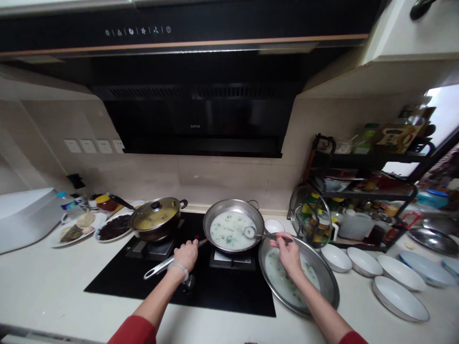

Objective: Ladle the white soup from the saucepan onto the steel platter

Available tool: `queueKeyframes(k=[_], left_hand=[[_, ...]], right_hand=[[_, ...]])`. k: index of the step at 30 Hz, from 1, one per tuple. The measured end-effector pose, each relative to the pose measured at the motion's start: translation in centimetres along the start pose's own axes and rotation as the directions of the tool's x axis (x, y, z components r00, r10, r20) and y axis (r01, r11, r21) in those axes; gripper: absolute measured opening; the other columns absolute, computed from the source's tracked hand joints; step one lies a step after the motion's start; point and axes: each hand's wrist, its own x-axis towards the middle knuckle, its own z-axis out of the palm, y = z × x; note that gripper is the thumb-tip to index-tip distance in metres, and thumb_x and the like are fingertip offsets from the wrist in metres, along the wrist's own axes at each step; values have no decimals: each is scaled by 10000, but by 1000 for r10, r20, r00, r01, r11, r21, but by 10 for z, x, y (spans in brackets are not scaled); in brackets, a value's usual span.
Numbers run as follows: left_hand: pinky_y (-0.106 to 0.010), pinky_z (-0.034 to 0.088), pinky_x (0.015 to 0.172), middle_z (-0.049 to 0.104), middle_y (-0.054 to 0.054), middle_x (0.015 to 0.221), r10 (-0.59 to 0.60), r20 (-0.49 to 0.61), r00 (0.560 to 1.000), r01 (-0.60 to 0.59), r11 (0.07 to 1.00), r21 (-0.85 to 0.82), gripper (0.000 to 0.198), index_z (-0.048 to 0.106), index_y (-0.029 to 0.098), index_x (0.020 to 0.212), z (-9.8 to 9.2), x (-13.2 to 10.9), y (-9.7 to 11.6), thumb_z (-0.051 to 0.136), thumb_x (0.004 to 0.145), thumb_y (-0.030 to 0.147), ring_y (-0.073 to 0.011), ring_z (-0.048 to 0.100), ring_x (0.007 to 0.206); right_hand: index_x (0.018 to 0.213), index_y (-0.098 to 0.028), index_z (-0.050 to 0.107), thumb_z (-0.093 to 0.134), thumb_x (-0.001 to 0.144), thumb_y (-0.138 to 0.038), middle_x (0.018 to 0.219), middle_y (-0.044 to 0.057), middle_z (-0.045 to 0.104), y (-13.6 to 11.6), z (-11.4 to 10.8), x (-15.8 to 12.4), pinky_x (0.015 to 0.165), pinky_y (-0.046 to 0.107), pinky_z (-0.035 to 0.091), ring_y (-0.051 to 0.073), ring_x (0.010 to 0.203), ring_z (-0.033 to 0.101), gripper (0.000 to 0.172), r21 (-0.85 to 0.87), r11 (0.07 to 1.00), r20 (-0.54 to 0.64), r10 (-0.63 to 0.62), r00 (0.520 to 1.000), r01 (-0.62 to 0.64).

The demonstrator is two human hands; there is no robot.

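My left hand (186, 256) is wrapped round the handle (158, 267) of a steel wok (233, 205) on the right burner. White soup with green bits (229, 227) fills the wok's bottom. Between the fingers of my right hand (286, 253) is the handle of a ladle (250, 232), whose round bowl is over the soup at the wok's right side. Below my right forearm stands a wide metal basin (328, 282) holding more of the white soup with green bits.
A glass-lidded pan (155, 220) stands on the left burner, plates of food (114, 227) beside it. A small white bowl (274, 226) sits behind the basin. White bowls (399, 298) and a black spice rack (362, 193) are at right. The range hood (201, 119) hangs above.
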Motion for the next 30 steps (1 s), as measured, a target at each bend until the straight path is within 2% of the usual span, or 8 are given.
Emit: queueKeyframes(k=[4, 13, 20, 25, 30], left_hand=[[-438, 456, 810, 569, -181, 1150, -2, 3, 1000, 2, 1000, 2, 436, 439, 163, 1268, -1, 0, 0, 353, 847, 87, -274, 594, 1029], [-441, 462, 813, 568, -175, 1157, -6, 3, 1000, 6, 1000, -5, 448, 442, 161, 1273, -2, -1, 1, 391, 836, 80, -281, 592, 1036], [-443, 461, 815, 566, -184, 1160, -9, -1, 1000, 9, 1000, 2, 441, 439, 162, 1287, -1, -1, 1, 354, 863, 75, -290, 599, 1031], [-438, 459, 813, 567, -179, 1153, -16, 2, 1000, 16, 1000, 1, 446, 435, 159, 1287, -1, 0, 1, 356, 857, 69, -291, 595, 1036], [-436, 460, 807, 568, -174, 1149, -10, 1, 1000, 10, 1000, 12, 447, 433, 162, 1282, -4, -3, 2, 349, 854, 64, -284, 597, 1027]], right_hand=[[822, -219, 572, 631, 695, -482, 652, 27, 685, 0, -1, -3, 658, 366, 557, 244, 630, 698, 298, -13, 1000, -1, 7, 1000, -7], [804, -234, 570, 643, 693, -386, 662, 6, 667, 1, -3, -5, 668, 373, 565, 233, 612, 689, 202, 106, 992, -31, 78, 996, -74], [802, -228, 554, 659, 648, -388, 598, -4, 642, -10, -7, -9, 669, 384, 574, 240, 593, 685, 247, 199, 975, -77, 120, 990, -102], [814, -235, 566, 682, 634, -376, 611, -6, 662, -25, -24, -14, 671, 349, 568, 220, 608, 687, 256, 232, 964, -102, 158, 982, -131], [839, -224, 566, 724, 590, -388, 571, -5, 659, -34, -58, -19, 652, 303, 568, 207, 622, 688, 337, 251, 959, -159, 179, 971, -135]])
